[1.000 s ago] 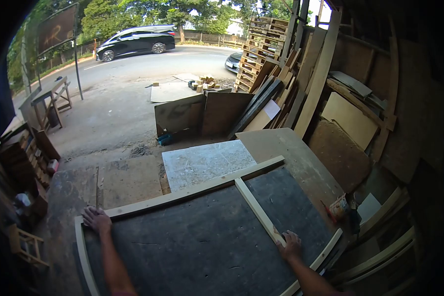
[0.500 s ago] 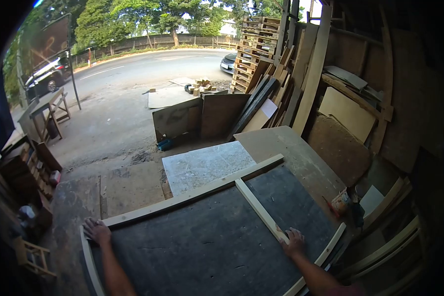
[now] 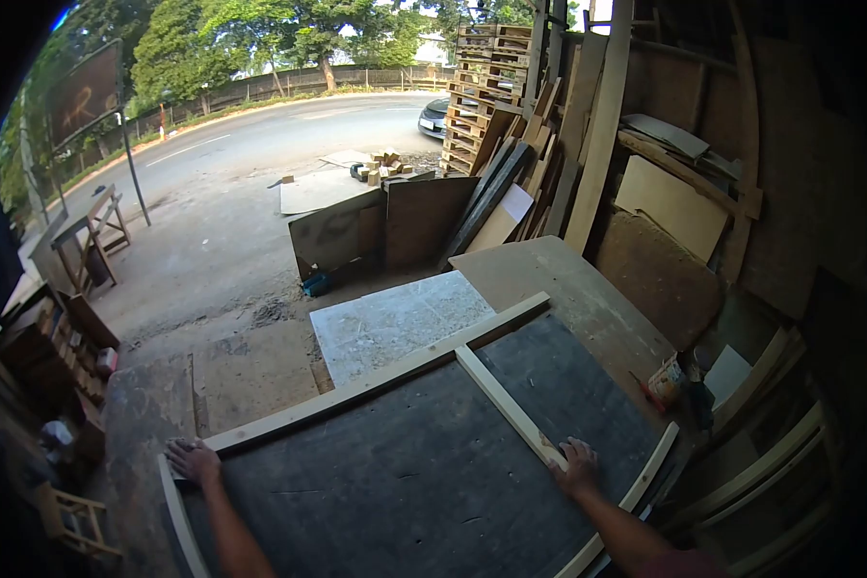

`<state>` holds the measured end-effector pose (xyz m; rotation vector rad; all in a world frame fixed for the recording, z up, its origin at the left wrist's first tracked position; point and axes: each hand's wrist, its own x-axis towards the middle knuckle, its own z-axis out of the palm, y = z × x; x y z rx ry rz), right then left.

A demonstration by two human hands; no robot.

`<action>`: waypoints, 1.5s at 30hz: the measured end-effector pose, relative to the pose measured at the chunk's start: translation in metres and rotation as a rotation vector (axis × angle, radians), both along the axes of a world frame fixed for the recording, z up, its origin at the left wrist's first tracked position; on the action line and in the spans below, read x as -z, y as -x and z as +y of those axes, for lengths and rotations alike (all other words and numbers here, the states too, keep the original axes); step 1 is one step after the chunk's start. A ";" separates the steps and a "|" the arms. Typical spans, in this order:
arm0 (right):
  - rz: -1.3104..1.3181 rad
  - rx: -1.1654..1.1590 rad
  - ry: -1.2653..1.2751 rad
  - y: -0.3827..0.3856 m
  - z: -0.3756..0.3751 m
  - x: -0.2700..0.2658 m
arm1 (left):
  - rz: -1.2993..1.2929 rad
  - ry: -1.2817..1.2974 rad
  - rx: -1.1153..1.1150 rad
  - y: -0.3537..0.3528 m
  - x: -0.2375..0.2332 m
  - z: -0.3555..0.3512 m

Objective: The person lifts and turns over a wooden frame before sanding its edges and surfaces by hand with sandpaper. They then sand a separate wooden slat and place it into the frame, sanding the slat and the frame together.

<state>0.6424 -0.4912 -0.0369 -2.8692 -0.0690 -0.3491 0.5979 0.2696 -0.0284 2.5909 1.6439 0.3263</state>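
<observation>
Pale wooden strips lie on a large dark panel. A long strip (image 3: 376,379) runs along its far side, and a side strip (image 3: 176,515) comes toward me at the left. My left hand (image 3: 195,460) is closed over the corner where these two meet. A crosspiece strip (image 3: 507,400) reaches from the long strip toward me, its far end against it. My right hand (image 3: 576,466) grips the crosspiece's near end. Another pale strip (image 3: 648,469) lies at the right, partly behind my right forearm. The dark panel (image 3: 385,482) shows scuffs and small marks.
Beyond the strips lie a whitish speckled board (image 3: 400,323) and a brown board (image 3: 568,279). A cup-like container (image 3: 663,380) stands at the right edge. Planks (image 3: 597,144) and stacked pallets (image 3: 486,91) stand behind. A small wooden frame (image 3: 77,520) is at lower left.
My view has shifted slightly. The white car at the left of the road is gone from sight. Both hands keep their places on the wooden strips.
</observation>
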 end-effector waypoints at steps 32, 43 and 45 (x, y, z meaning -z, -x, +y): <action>-0.016 -0.005 0.037 -0.002 -0.002 0.005 | 0.102 0.019 -0.082 -0.021 -0.009 -0.005; 0.025 -0.001 -0.008 -0.001 -0.001 -0.002 | -0.208 0.020 0.509 -0.040 -0.001 -0.112; 0.029 0.017 -0.019 -0.003 0.001 -0.004 | -0.144 -0.193 0.291 0.006 0.036 -0.004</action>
